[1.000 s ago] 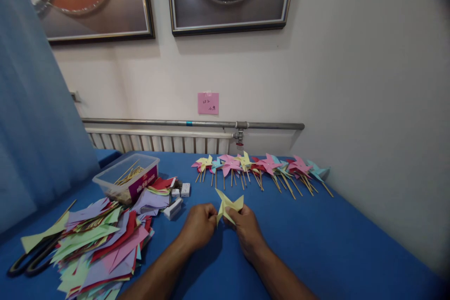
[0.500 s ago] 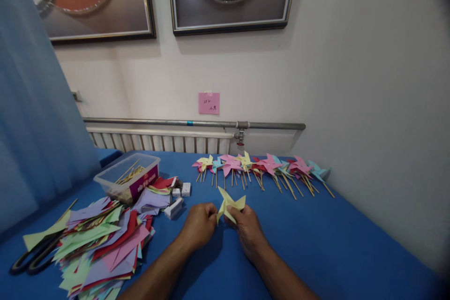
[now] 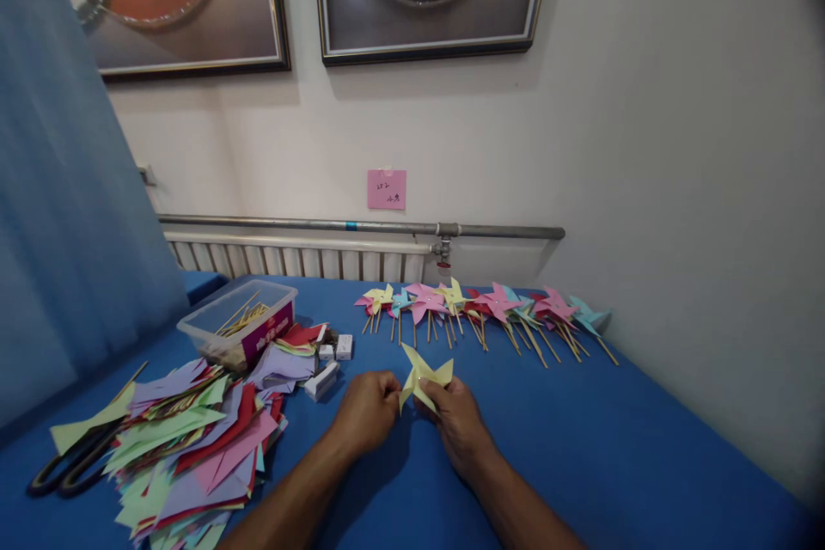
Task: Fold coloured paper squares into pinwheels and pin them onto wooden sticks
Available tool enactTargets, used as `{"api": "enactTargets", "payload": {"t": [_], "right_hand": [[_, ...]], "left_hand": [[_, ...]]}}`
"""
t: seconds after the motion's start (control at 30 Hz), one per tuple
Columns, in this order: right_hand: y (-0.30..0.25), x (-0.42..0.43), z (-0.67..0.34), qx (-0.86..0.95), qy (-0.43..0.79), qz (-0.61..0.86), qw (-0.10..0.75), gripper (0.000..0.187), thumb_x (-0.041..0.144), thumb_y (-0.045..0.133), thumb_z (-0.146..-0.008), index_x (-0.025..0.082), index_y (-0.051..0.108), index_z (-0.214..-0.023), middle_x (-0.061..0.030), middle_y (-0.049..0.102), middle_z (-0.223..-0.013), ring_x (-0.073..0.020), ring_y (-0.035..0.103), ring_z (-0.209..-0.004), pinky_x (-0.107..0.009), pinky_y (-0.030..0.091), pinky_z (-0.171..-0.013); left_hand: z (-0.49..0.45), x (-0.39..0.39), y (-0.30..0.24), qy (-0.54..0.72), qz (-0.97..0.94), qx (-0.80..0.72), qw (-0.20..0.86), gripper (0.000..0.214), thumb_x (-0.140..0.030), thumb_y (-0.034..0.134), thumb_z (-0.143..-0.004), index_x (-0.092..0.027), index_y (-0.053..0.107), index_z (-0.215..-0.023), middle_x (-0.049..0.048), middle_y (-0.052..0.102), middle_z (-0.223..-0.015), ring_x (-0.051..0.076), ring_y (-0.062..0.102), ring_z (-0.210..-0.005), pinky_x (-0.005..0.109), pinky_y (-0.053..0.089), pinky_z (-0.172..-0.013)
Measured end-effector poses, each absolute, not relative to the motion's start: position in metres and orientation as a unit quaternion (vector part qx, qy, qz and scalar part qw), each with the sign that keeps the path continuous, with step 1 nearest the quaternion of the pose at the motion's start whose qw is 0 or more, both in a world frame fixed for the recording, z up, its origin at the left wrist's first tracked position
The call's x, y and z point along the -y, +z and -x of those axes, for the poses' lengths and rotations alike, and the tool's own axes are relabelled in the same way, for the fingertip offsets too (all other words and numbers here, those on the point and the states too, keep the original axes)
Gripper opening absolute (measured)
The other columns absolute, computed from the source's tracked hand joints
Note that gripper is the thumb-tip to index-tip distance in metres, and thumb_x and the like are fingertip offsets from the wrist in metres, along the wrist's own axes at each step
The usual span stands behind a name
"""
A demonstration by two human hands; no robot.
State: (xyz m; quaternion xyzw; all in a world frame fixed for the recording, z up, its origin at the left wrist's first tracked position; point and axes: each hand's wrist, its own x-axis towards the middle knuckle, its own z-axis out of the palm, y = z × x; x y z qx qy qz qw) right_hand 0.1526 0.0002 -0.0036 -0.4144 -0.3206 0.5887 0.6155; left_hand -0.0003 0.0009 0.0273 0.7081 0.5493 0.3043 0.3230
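A pale yellow paper pinwheel (image 3: 422,371) is between my hands, above the blue-covered table (image 3: 580,464). My right hand (image 3: 456,425) grips it from the right, thumb pressed near its centre and fingers behind. My left hand (image 3: 369,409) is closed with fingertips pinched together just beside the pinwheel's left blade. What those fingertips hold, if anything, is too small to make out. No stick shows on this pinwheel. Beyond my hands lie finished-looking pinwheels on sticks (image 3: 429,299) in pink, yellow, blue and red, in a row.
To the left lies a large pile of coloured paper pieces (image 3: 193,447), with black-handled scissors (image 3: 81,460) beside it. Behind stands a clear plastic box (image 3: 193,328) containing thin sticks. Small white boxes (image 3: 322,380) sit near a smaller paper stack (image 3: 284,365). A wall radiator (image 3: 309,249) borders the back.
The view has shifted slightly, so everything appears a little further right. My hands and the yellow pinwheel keep nearly the same pose.
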Motion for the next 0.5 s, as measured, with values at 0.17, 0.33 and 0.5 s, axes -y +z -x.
{"api": "enactTargets", "payload": {"t": [0.17, 0.33, 0.5], "right_hand": [[-0.0044, -0.001, -0.1531, 0.32, 0.582, 0.422, 0.617, 0.026, 0.028, 0.083, -0.061, 0.018, 0.071, -0.082, -0.0011, 0.075, -0.074, -0.0206, 0.069, -0.069, -0.03, 0.055, -0.068], [-0.0031, -0.0003, -0.1526, 0.319, 0.585, 0.415, 0.619, 0.026, 0.029, 0.083, -0.061, 0.017, 0.072, -0.082, -0.0018, 0.074, -0.074, -0.0199, 0.068, -0.068, -0.03, 0.055, -0.067], [-0.0029, -0.0009, -0.1523, 0.309, 0.591, 0.414, 0.62, 0.028, 0.028, 0.084, -0.059, 0.016, 0.071, -0.081, -0.0017, 0.073, -0.072, -0.0186, 0.067, -0.064, -0.029, 0.054, -0.066]], "left_hand": [[0.0016, -0.0007, 0.0273, 0.301, -0.714, -0.54, 0.328, 0.018, -0.011, 0.05, -0.078, -0.016, 0.065, -0.068, -0.0021, 0.057, -0.059, 0.011, 0.047, -0.058, 0.023, 0.028, -0.055], [0.001, -0.0012, 0.0262, 0.304, -0.717, -0.547, 0.307, 0.017, -0.01, 0.051, -0.077, -0.016, 0.066, -0.07, -0.0019, 0.059, -0.062, 0.012, 0.05, -0.06, 0.024, 0.028, -0.058], [0.0005, 0.0006, 0.0284, 0.306, -0.728, -0.548, 0.276, 0.016, -0.009, 0.052, -0.077, -0.016, 0.066, -0.071, -0.0022, 0.059, -0.062, 0.012, 0.051, -0.062, 0.024, 0.028, -0.06]]}}
